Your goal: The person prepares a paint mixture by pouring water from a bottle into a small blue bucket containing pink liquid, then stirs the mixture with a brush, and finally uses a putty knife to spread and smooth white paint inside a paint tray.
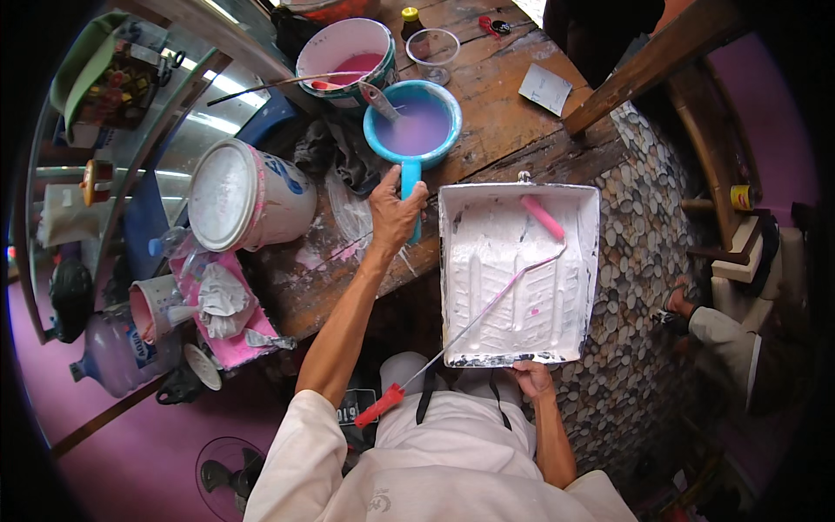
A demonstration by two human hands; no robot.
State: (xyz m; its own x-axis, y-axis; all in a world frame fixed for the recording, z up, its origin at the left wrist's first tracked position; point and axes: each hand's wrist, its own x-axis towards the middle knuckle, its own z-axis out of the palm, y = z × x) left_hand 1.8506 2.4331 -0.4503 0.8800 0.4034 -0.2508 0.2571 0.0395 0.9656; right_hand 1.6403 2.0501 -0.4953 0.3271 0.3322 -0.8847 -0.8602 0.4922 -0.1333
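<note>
My left hand is wrapped round the handle of a blue dipper, which holds pale purple liquid and a paintbrush. The dipper is over the wooden table, close to its right front edge. With my right hand I grip the near edge of a white paint tray, held out in front of my body. Across the tray lies a paint roller with a pink sleeve. Its red handle sticks out past the tray's near left corner, over my lap.
A white bucket with a lid stands left on the wooden table. Behind the dipper are a tub of pink paint, a clear plastic cup and a small bottle. A person's leg shows at right above the pebbled floor.
</note>
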